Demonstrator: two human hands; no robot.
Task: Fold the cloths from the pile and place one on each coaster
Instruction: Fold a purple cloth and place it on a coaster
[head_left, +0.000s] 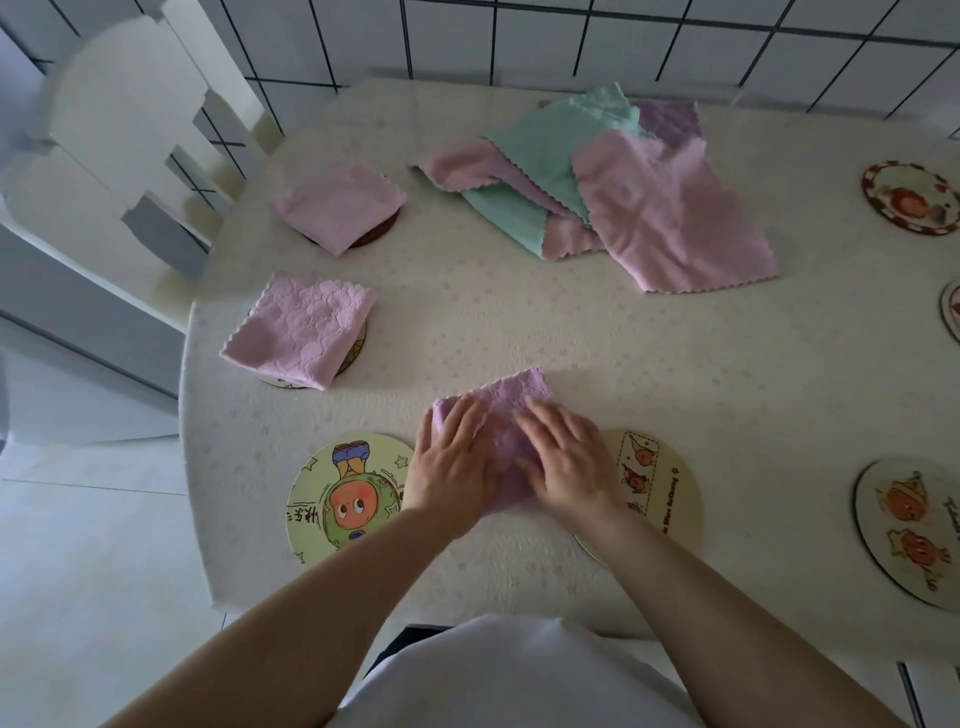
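Lilac cloth (496, 415) lies on desk (519, 322) near front edge, between two bare coasters, under both hands. Left hand (449, 467) and right hand (563, 462) press it flat; grip of each is wide, fingers straight, nothing pinched.

Done: two folded cloths sit on left coasters (340, 208) (301, 327).

Left: pile (597, 187) at back, several cloths; five coasters bare, judging by view.

Unclear: right-edge coasters (953, 312) cut off; pile count hidden by overlap; fold of lilac cloth covered by hands.
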